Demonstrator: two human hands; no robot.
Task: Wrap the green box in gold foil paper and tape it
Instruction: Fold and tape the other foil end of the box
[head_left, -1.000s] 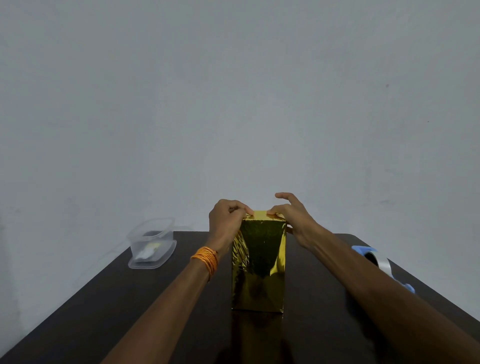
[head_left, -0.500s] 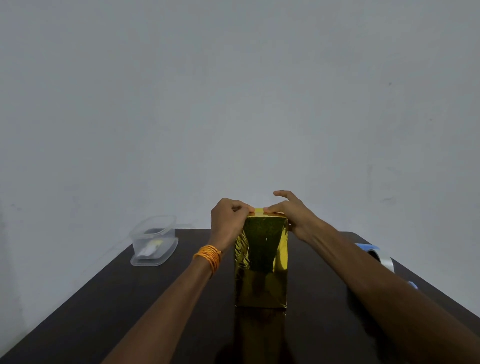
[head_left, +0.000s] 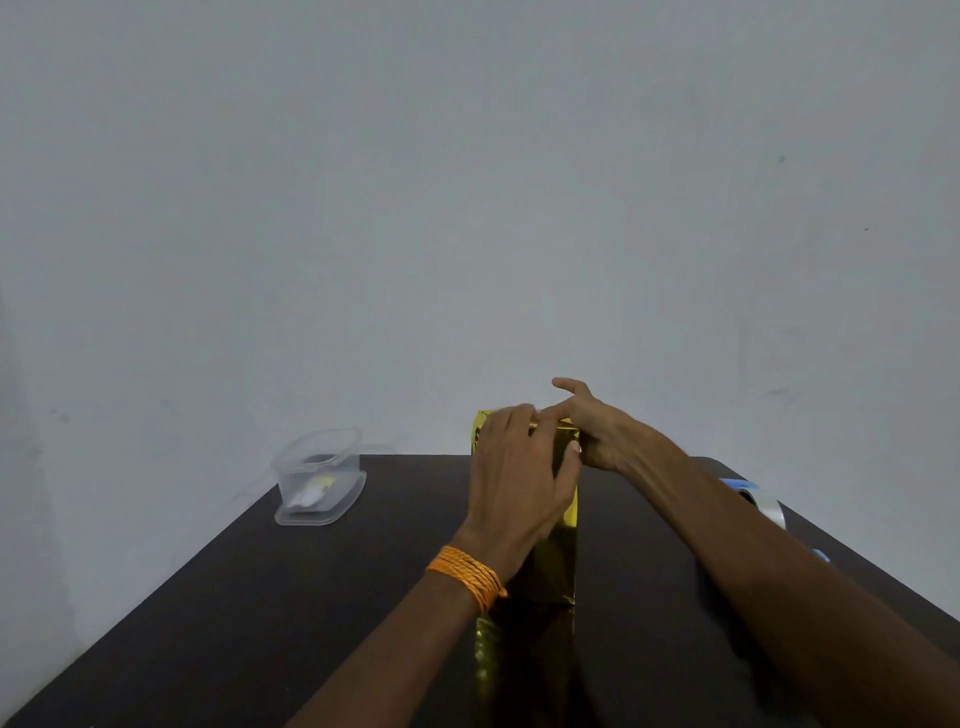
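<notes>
The box wrapped in gold foil (head_left: 563, 551) stands upright in the middle of the dark table (head_left: 291, 613); no green shows. My left hand (head_left: 514, 478), with an orange thread band at the wrist, lies flat across the upper front of the box, its fingers stretched to the right and hiding most of that face. At the top right corner, my right hand (head_left: 602, 436) presses its forefinger along the top fold. Its thumb rests against the front right edge, and one finger sticks up free.
A clear plastic container (head_left: 319, 475) with something pale inside sits at the table's far left. A blue tape dispenser with a clear roll (head_left: 763, 501) lies by the right edge, partly behind my right forearm. A plain wall stands close behind the table.
My left hand has left the top left corner and slid right across the front of the box. The right forefinger has moved inward along the top fold.
</notes>
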